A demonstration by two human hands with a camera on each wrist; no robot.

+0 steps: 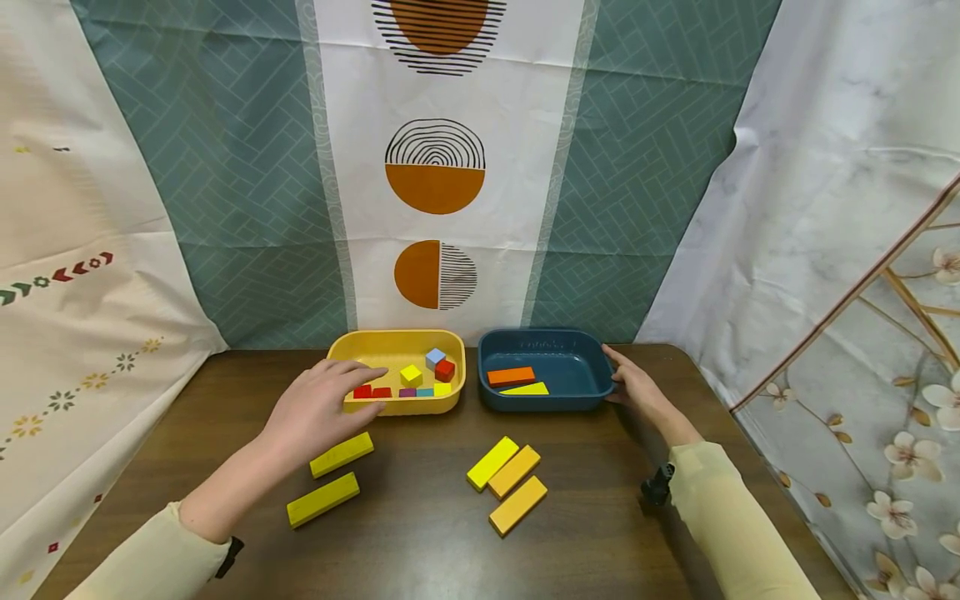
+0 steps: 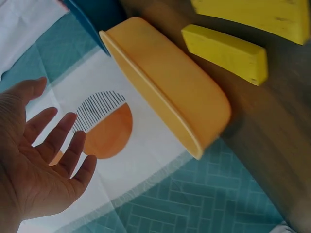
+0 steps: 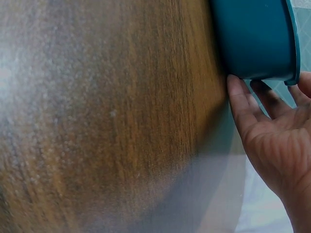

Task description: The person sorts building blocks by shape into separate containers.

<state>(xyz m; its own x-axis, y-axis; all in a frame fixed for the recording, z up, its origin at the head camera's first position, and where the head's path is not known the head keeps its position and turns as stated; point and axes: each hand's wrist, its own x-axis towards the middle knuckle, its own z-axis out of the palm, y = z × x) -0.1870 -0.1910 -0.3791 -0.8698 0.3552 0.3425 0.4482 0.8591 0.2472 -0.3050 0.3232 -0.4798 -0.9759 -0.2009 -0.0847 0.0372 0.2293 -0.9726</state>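
Observation:
My left hand (image 1: 318, 407) hovers over the left end of a yellow tray (image 1: 397, 406), fingers spread and nothing in them. In the left wrist view its palm and loosely bent fingers show apart from the tray. Inside the tray lie several small cubes, among them a yellow cube (image 1: 411, 376), a red cube (image 1: 445, 370) and a light blue cube (image 1: 435, 358). My right hand (image 1: 643, 392) touches the right end of a dark blue tray (image 1: 547, 403) with extended fingertips, also visible in the right wrist view. That tray holds an orange block (image 1: 511, 377) and a yellow block (image 1: 528, 389).
Two dull yellow blocks, a farther one (image 1: 342, 454) and a nearer one (image 1: 323, 500), lie left on the wooden table (image 1: 420, 533). A bright yellow block (image 1: 492, 463) and two orange-yellow blocks (image 1: 518, 506) lie near the middle. A patterned curtain (image 1: 615, 208) hangs behind the trays.

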